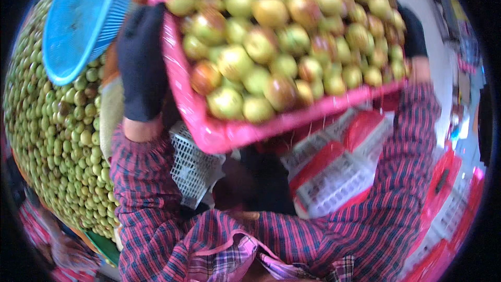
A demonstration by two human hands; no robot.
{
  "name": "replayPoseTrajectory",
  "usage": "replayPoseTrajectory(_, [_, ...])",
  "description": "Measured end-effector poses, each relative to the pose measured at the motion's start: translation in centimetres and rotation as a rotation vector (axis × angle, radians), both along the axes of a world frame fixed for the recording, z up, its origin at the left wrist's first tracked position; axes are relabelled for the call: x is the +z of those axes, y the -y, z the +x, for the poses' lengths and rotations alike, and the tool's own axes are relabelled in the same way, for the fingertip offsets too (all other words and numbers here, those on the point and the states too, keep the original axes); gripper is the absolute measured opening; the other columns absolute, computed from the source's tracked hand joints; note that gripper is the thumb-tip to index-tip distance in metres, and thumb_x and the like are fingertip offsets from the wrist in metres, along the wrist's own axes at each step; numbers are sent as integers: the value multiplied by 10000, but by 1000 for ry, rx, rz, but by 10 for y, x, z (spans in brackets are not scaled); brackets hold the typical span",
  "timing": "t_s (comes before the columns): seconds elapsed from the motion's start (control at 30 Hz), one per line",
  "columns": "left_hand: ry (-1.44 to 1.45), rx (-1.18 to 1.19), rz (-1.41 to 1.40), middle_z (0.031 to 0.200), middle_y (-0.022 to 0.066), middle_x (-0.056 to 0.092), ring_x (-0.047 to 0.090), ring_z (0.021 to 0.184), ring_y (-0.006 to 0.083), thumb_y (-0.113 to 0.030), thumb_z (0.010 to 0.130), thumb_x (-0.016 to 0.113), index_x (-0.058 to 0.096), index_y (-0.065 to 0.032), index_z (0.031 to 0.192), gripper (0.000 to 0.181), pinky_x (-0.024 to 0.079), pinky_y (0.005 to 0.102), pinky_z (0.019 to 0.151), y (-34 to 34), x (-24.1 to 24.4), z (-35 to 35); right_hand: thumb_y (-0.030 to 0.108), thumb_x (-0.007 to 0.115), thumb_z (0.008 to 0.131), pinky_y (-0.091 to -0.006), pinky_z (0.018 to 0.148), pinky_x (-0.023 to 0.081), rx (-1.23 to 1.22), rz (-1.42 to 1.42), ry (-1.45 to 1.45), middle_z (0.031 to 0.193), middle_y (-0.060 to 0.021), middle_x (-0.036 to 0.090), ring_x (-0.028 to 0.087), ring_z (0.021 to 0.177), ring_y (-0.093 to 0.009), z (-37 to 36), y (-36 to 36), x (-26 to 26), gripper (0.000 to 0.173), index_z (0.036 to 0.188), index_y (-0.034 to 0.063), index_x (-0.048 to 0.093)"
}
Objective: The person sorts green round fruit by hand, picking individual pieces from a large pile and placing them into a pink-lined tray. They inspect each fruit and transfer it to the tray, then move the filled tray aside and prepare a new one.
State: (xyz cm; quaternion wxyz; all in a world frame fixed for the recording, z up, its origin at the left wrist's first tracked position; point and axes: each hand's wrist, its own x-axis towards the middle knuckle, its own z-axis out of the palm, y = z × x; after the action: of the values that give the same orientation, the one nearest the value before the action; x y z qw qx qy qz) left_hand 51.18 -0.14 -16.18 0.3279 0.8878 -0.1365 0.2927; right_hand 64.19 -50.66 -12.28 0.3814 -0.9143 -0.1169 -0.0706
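Note:
A full container lined with shiny pink plastic film (213, 137) is held up before me, slightly tilted. It is heaped with round green and reddish-brown jujubes (260, 43). My left hand (143, 62), in a black glove, grips the container's left side; its fingertips are hidden. At the far right side is my right hand (413, 31), also gloved in black and mostly hidden behind the container. Both forearms are in striped sleeves.
A large heap of green jujubes (58, 145) spreads at the left, with a blue plastic basket (68, 72) on it. Below the container are a white plastic crate (195, 164) and white crates with red liners (336, 180). More red-lined crates (450, 203) stand right. Another person's arm (72, 252) shows lower left.

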Motion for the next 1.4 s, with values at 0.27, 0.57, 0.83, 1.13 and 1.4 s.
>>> replayPoseTrajectory(0.27, [-369,-27,-972,976,66,639,603,892,140,-188,894,559,623,10,1054,262,473,254,785,28,9,5,201,518,879,-289,823,441,40,-241,53,932,-38,632,556,895,-157,54,18,6,224,1000,60,643])
replayPoseTrajectory(0.57, [-544,-148,-917,712,31,584,546,543,109,-265,901,549,566,-32,947,238,436,247,469,10,15,-44,326,629,830,-266,762,469,-230,78,148,1025,-7,653,588,883,-105,14,-27,62,368,1140,128,618])
replayPoseTrajectory(0.83, [-581,167,-693,709,-15,537,496,617,64,-172,904,547,610,-24,932,163,409,220,558,-41,6,-254,242,662,820,-276,879,453,376,-138,343,1056,-62,652,599,958,-143,-55,-221,98,367,1126,44,620])
replayPoseTrajectory(1.13, [-746,476,-955,704,31,586,544,551,96,-192,900,550,594,-27,924,172,436,222,499,-95,-71,-394,321,627,777,-358,782,479,313,-630,344,932,-139,662,629,865,-284,-29,-289,92,315,962,68,658])
replayPoseTrajectory(1.4, [-753,477,-990,743,33,593,552,580,97,-189,902,543,587,-43,977,170,453,225,521,-112,-82,-406,364,644,764,-347,737,473,234,-630,173,810,-117,666,628,761,-236,-44,-287,87,346,917,56,678])
